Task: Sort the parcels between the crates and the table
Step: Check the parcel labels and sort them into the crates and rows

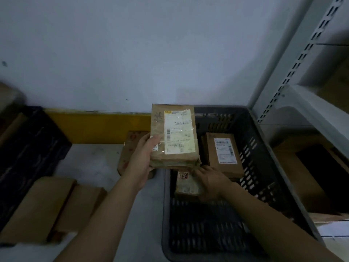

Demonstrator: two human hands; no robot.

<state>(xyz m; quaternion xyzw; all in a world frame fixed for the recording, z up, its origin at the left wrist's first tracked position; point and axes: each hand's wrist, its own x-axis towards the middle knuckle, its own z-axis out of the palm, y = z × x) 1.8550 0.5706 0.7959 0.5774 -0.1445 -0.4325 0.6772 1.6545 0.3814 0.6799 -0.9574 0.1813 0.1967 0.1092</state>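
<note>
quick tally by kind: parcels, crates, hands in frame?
Parcels: 6 – one held, two in the grey crate, one red-printed and two plain on the table
Crates: 2 – grey, black
Hands: 2 – left, right
Total: 10

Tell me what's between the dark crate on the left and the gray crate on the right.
In the head view, between the dark crate and gray crate: bare table, a red-printed parcel, the left hand.

Dim room. Plain pale wall (pixel 132 53) had a yellow band (pixel 98 127) along its base; grey slotted shelving upright (pixel 294 69) stood at right.
</note>
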